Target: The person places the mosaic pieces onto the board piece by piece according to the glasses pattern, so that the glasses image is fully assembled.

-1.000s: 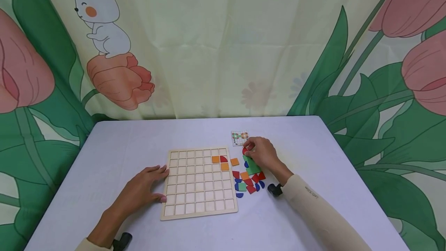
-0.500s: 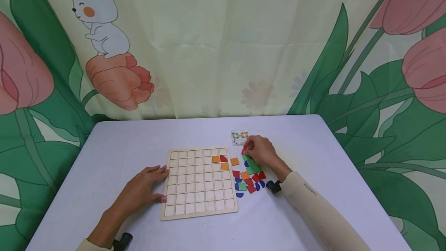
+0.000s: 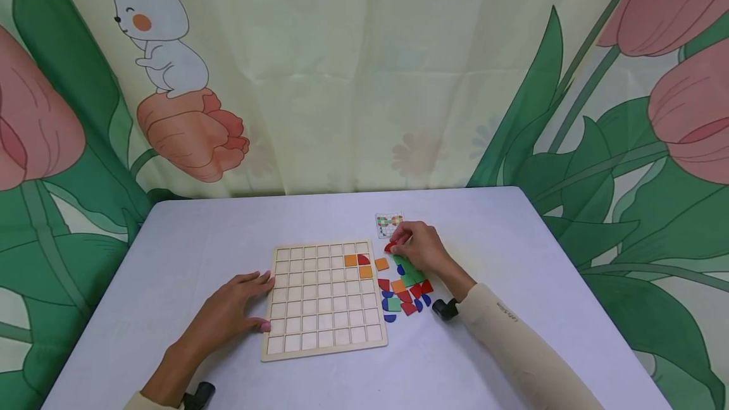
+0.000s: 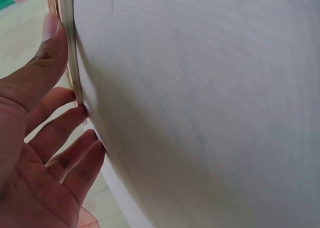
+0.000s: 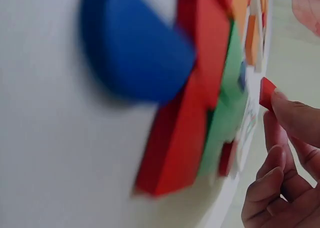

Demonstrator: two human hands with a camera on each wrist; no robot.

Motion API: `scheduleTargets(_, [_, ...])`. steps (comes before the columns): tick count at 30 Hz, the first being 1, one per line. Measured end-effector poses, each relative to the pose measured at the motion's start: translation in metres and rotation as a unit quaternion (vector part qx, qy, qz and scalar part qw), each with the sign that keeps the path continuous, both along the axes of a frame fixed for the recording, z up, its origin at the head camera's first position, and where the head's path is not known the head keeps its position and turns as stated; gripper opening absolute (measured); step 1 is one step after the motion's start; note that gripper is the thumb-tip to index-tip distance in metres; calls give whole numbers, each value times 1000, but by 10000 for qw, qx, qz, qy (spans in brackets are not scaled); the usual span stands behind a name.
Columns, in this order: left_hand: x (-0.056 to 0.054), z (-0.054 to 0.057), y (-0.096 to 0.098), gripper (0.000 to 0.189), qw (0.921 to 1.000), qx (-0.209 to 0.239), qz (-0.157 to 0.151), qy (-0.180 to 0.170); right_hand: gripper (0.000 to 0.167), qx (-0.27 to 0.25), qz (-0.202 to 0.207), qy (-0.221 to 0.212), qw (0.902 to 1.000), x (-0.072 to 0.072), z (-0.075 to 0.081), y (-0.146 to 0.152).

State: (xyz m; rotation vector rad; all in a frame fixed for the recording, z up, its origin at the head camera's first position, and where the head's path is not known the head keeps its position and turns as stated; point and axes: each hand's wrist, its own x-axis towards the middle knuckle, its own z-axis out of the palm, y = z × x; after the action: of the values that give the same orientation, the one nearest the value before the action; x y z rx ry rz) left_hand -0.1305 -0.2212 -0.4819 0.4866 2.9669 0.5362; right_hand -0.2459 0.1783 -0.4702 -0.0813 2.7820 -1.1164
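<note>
In the head view a light wooden grid board [image 3: 310, 302] lies on the table. Two orange squares [image 3: 350, 260] and a red quarter-circle [image 3: 363, 260] sit in cells near its upper right corner. My left hand [image 3: 233, 309] rests along the board's left edge, thumb and fingers spread apart; the left wrist view shows fingertips against the board's side [image 4: 72, 53]. Thumb and fingers of my right hand [image 3: 421, 247] pinch a small red piece [image 5: 266, 92], above the loose pieces and just off the board's upper right corner.
Right of the board lie several loose pieces: green ones [image 3: 412, 276], red ones [image 3: 409, 309], blue half-rounds [image 3: 390, 318] and orange squares [image 3: 381, 264]. A small printed pattern card [image 3: 388, 224] lies behind them. A printed curtain [image 3: 319, 81] hangs past the table's far edge.
My right hand has shifted slightly left with the red piece, off the green pieces toward the board. My left hand has stayed at the board's edge.
</note>
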Motion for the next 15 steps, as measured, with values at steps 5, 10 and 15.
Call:
scheduleTargets(5, [1,0,-2,90,9999,78,-15,86,14,-53,181,155,9997,4,4,-14])
scheduleTargets(10, [1,0,0,91,10000,78,23,-30,14,-14,398,172,9991,7,5,-28])
scheduleTargets(15, [0,1,0,91,10000,84,24,-42,12,-51,724,229,9971,7,6,-40])
